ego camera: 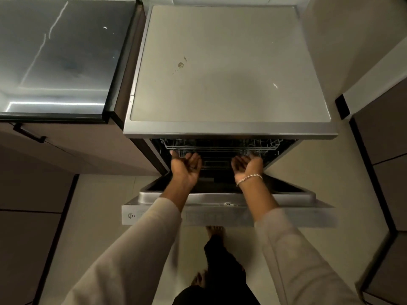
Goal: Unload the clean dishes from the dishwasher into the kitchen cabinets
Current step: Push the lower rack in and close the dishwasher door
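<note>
A dark, glossy countertop (61, 53) lies up and to the left of the left hand (186, 167), with bright light strips mirrored in its surface. Pale floor (105, 216) spreads below and on either side of both hands. A small black block (342, 106) sits on the wall trim up and right of the right hand (247, 167).

Steel dishwasher (229, 67), door (229, 214) half open, wire rack (220, 148) inside.

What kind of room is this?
Most likely a home kitchen: a silver stainless-steel dishwasher with its door dropped open, a grey wire dish rack inside it, and a dark glossy countertop over brown cabinets beside it.
</note>
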